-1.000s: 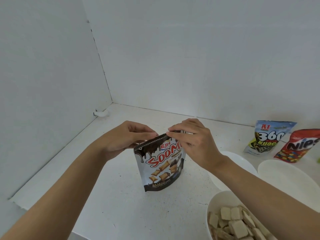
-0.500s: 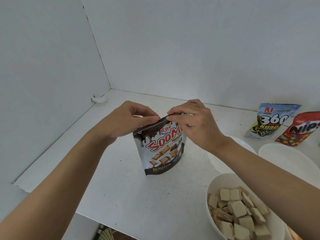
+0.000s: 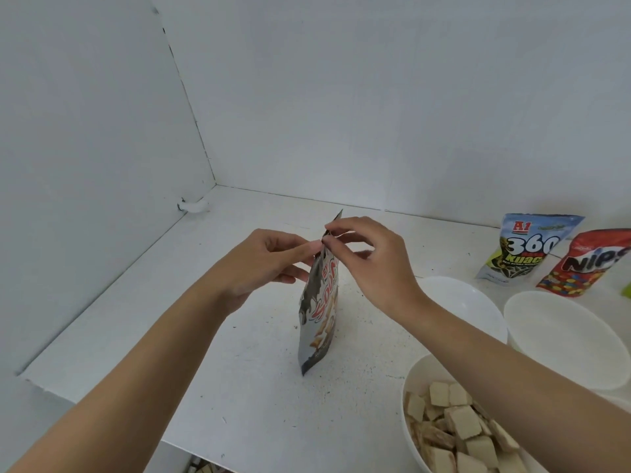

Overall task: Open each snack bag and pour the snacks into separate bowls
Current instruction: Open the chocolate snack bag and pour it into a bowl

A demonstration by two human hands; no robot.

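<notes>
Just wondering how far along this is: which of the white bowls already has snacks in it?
The bowl nearest the camera, lower right: it holds pale square wafer pieces. The middle bowl and the far-right bowl are empty.

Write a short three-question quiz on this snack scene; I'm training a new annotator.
1. True or false: the nearest bowl holds wafer squares.
2. Where do the left hand and right hand pinch the pouch? A) its top edge B) its base C) its middle
3. Fill in: the red bag lies to the ___ of the blue bag.
Key: 1 true; 2 A; 3 right.
</notes>
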